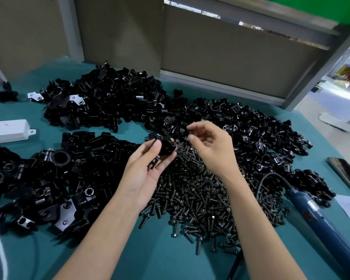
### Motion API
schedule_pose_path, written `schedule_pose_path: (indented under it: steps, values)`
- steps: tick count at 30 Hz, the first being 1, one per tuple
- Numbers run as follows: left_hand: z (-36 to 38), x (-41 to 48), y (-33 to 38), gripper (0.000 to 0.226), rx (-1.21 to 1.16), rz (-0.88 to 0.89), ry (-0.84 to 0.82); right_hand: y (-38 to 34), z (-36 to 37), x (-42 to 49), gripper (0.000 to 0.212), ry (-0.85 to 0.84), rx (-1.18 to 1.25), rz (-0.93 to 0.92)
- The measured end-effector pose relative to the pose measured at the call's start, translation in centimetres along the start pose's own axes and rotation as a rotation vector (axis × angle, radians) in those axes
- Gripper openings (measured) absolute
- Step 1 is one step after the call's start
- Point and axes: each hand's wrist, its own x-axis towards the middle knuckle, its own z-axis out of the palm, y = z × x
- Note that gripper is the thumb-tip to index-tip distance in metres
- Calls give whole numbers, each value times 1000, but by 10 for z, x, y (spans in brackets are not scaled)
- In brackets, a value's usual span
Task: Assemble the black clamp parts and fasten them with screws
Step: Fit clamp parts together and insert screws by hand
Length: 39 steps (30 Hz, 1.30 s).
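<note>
The left hand [143,170] grips a small black clamp part [166,148], which looks rigid and probably slick; hold it by its flat sides. The right hand [212,150] hovers half-curled over the screw pile [200,190]; I can't tell whether it pinches anything.

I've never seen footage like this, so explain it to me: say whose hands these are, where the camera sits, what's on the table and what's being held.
There is no machine here. A person works with bare hands, and the single picture comes from a camera worn on their head, looking forward and down. The teal table holds heaps of black clamp parts around a pile of dark screws. A blue power tool lies at the right and a white box at the left. The left hand grips one black clamp piece. The right hand hovers beside it, thumb and forefinger close together; whether it pinches a screw is too small to tell.
</note>
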Motion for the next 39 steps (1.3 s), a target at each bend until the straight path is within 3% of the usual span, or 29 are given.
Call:
schedule_pose_path:
  steps: [4,8,17,24,30,36,39]
  values:
    - [2,-1,-6,45,100,9,-47,-19,1,-2,17,2,297,-32]
    - [0,-1,-10,37,49,-27,-86,-24,3,-5,18,-116,118,-90]
    - [1,-2,-11,46,144,3,-90,-26,1,-11,14,-84,25,-134]
    - [1,-2,-12,48,141,-7,-93,-26,-3,-12,16,-63,-6,-137]
    - [-3,0,-14,37,217,39,-120,-27,0,-11,14,-90,-5,-149]
    - [-2,-2,-14,32,305,68,-155,-25,0,-15,10,-15,-78,-132]
    - [2,-6,-15,39,288,35,-164,-27,-1,-18,12,-42,33,-118]
